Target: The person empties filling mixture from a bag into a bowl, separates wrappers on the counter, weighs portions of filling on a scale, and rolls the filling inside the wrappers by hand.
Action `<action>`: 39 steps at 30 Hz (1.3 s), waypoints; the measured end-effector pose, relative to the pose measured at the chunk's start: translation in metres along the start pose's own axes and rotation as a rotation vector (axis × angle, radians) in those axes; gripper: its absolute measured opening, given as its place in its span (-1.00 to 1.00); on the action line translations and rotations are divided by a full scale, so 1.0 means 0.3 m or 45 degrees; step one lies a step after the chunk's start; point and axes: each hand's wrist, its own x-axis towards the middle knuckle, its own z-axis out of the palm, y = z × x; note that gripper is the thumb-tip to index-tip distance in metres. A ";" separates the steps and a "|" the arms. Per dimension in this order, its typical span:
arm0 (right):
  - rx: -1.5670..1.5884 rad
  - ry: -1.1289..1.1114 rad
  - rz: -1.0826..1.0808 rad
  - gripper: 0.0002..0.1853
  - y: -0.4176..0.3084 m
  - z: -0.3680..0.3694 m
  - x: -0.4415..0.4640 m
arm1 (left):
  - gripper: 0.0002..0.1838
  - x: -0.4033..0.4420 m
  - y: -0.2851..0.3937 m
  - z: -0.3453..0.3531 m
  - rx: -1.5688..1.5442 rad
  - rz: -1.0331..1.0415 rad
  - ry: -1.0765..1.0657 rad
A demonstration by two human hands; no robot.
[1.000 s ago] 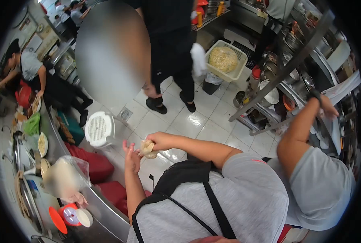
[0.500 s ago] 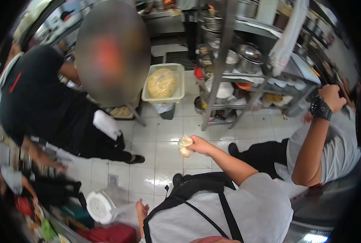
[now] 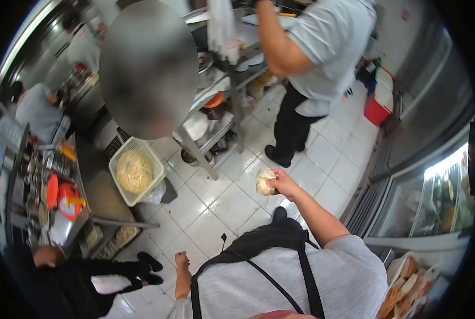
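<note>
My right hand (image 3: 286,184) is closed around the side of a small clear plastic bag (image 3: 264,182) with pale contents, which I cannot make out more exactly. It is held out in front of me, above the tiled floor. Down by my left side hangs my left hand (image 3: 182,260), its fingers loosely bent and partly seen, with nothing visible in it. Neither hand touches any shelf or table.
A cream plastic basket (image 3: 159,175) with a large bag of pale yellow food (image 3: 134,171) stands front left, beside a metal shelf rack (image 3: 211,143). A co-worker (image 3: 322,58) stands ahead. Right are a glass-door fridge (image 3: 434,191) and a red cooler box (image 3: 378,103).
My view has swung to the right, bringing the fridge and cooler box into sight. The basket and rack now appear further left. My right hand still holds the plastic bag.
</note>
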 end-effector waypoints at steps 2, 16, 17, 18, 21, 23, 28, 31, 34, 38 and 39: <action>0.040 0.075 -0.007 -0.39 -0.024 -0.087 -0.035 | -0.54 0.040 0.146 0.025 0.029 0.065 -0.026; 0.538 0.773 -0.185 -0.46 -0.071 -1.054 -0.241 | -0.67 -0.035 0.807 0.934 0.825 0.451 -0.632; 0.578 0.821 -0.179 -0.48 -0.074 -1.121 -0.252 | -0.66 -0.064 0.875 1.001 0.779 0.434 -0.617; 0.618 0.866 -0.171 -0.51 -0.078 -1.181 -0.258 | -0.64 -0.093 0.946 1.063 0.741 0.433 -0.610; 0.700 0.939 -0.246 -0.54 -0.095 -1.345 -0.241 | -0.60 -0.166 1.165 1.242 0.723 0.480 -0.580; 0.799 0.964 -0.334 -0.50 -0.128 -1.439 -0.214 | -0.58 -0.228 1.311 1.350 0.888 0.548 -0.462; 0.962 1.039 -0.466 -0.56 -0.187 -1.740 -0.112 | -0.63 -0.198 1.623 1.689 0.959 0.584 -0.485; 1.037 1.188 -0.413 -0.57 -0.248 -1.918 -0.080 | -0.63 -0.248 1.782 1.953 1.135 0.579 -0.546; 1.076 1.282 -0.453 -0.58 -0.317 -2.096 -0.078 | -0.56 -0.399 1.973 2.284 1.533 0.547 -0.676; 1.165 1.364 -0.530 -0.59 -0.339 -2.324 -0.064 | -0.46 -0.414 2.145 2.822 1.459 1.314 -0.934; 1.177 1.374 -0.549 -0.59 -0.337 -2.386 -0.050 | -0.47 -0.528 2.228 2.912 1.395 1.309 -0.977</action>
